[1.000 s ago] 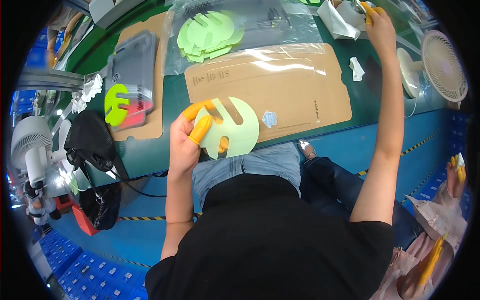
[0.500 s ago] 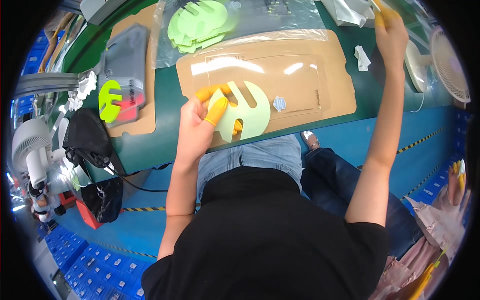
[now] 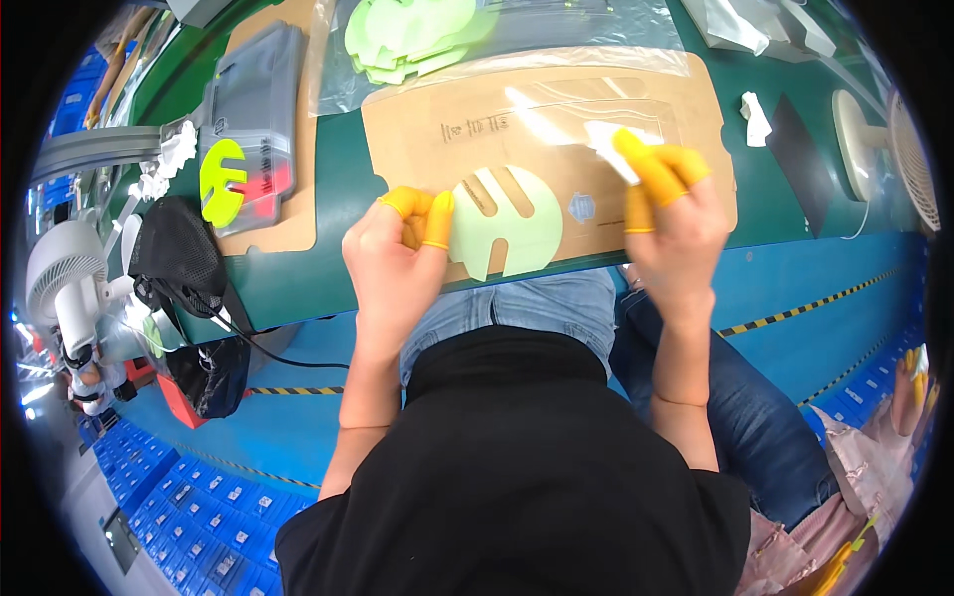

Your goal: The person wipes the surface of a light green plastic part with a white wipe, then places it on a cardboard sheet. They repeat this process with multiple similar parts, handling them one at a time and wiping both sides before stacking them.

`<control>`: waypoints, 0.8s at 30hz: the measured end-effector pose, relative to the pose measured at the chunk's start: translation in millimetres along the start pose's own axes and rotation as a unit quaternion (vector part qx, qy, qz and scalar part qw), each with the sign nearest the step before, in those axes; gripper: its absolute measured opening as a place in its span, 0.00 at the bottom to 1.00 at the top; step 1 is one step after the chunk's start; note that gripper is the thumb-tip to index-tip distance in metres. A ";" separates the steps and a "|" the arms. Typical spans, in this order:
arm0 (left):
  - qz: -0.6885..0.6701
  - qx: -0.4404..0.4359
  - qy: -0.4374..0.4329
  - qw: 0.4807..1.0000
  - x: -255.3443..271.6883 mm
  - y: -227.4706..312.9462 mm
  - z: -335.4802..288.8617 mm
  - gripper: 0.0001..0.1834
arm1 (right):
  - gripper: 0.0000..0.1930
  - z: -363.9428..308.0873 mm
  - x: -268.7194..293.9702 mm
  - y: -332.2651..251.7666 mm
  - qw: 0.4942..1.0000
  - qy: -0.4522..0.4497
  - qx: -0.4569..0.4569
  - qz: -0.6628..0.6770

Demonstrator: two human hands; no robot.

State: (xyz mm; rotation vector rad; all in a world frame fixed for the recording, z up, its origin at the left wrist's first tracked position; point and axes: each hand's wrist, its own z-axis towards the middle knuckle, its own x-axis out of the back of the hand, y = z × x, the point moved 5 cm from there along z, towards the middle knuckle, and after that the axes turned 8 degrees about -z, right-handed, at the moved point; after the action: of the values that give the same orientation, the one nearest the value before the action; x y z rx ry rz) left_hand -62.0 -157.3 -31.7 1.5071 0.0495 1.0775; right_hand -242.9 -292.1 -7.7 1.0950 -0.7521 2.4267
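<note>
My left hand (image 3: pixel 397 258), with orange finger cots on its fingertips, pinches the left edge of a pale green slotted round plastic part (image 3: pixel 507 223). The part lies on a brown cardboard sheet (image 3: pixel 427 139) on the green table. My right hand (image 3: pixel 671 214), also in orange finger cots, holds a small white piece (image 3: pixel 608 139), thin like a slip or film, just right of the green part. A small round blue-and-white sticker (image 3: pixel 582 207) sits on the cardboard between my hands.
A stack of pale green parts (image 3: pixel 402 35) lies in clear plastic at the back. A grey tray (image 3: pixel 253 119) with a yellow-green part (image 3: pixel 223 181) stands at left. A black mesh bag (image 3: pixel 179 253), white fans (image 3: pixel 60 283) (image 3: pixel 879 144) and another person's hand (image 3: pixel 909 382) are nearby.
My right hand has come back from the far right corner to the cardboard, now holding a small white piece. My left hand kept hold of the green part.
</note>
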 end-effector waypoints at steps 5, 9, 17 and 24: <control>0.176 -0.095 0.035 0.979 -5.3 6.1 -4.1 0.08 | 0.13 6.0 -33.7 -44.2 0.998 -0.026 0.058 0.004; 0.183 -0.128 0.038 0.974 -10.5 5.9 -3.9 0.08 | 0.08 8.7 -50.2 -72.4 0.992 -0.067 0.103 0.011; 0.142 -0.164 0.047 0.975 -11.2 4.0 -4.8 0.11 | 0.05 4.2 -55.5 -55.8 0.984 -0.152 0.070 -0.060; 0.151 -0.150 0.057 0.975 -11.3 0.6 -6.6 0.13 | 0.04 6.6 -26.0 13.3 0.965 -0.058 -0.023 -0.255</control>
State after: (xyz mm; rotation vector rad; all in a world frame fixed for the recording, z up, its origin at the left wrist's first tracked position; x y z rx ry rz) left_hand -72.8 -159.0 -38.8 1.2013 -0.2606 1.3474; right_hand -229.9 -309.6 -28.2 1.2414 -0.4800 1.9173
